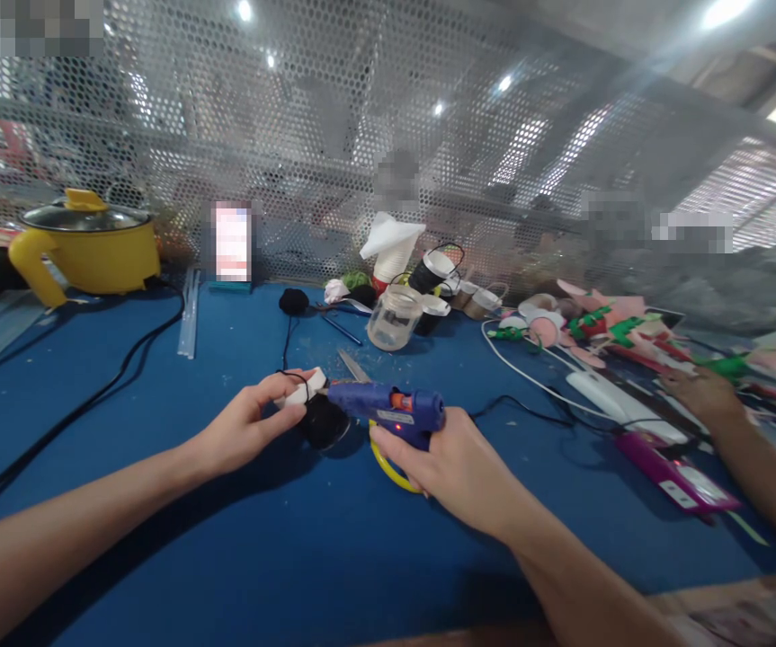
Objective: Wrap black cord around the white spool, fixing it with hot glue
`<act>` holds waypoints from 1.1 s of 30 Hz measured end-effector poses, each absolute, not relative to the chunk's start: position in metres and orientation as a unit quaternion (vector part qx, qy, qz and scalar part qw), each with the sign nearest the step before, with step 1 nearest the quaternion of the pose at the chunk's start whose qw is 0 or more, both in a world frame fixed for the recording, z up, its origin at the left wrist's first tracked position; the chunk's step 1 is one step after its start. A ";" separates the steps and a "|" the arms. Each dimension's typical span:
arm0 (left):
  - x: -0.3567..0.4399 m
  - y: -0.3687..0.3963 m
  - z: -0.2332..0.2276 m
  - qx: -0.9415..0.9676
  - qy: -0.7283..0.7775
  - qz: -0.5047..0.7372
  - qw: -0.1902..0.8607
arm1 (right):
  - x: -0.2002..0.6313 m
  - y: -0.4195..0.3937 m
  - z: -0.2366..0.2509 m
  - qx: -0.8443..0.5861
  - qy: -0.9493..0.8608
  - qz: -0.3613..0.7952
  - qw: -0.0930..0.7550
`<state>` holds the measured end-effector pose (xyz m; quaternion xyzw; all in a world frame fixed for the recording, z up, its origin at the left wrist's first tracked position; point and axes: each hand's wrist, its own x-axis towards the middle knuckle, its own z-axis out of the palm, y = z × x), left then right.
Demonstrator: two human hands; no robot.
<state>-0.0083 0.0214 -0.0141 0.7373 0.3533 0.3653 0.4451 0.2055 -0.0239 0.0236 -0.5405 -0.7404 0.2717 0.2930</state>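
My right hand [438,458] is wrapped around the handle of a blue glue gun [374,403] with a small red light on its side. The gun's nozzle points left, at or very close to a small white piece [307,385] pinched in my left hand [263,418]. Black yarn runs over that piece and back to a black yarn ball [293,301]. Just below the white piece is a round black object [325,424]; whether it is joined to the piece I cannot tell. Scissors with a yellow handle [391,469] lie under the glue gun, partly hidden.
A clear plastic jar [393,319] and a blue pen [343,329] lie beyond my hands. Left stand a yellow electric pot [91,247], its cord, glue sticks [188,314] and a lit phone [232,241]. Right are a purple power strip [674,472], craft flowers and another person's hand [704,395].
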 end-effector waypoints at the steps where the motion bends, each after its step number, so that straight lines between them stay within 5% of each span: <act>1: -0.008 0.021 -0.014 0.735 0.354 0.367 0.447 | 0.206 -0.024 0.025 -0.542 -0.741 0.272 0.289; 12: -0.008 0.021 -0.015 0.736 0.356 0.364 0.446 | 0.205 -0.026 0.025 -0.555 -0.699 0.344 0.290; 33: -0.010 0.021 -0.017 0.739 0.379 0.357 0.428 | 0.205 -0.025 0.029 -0.562 -0.726 0.290 0.269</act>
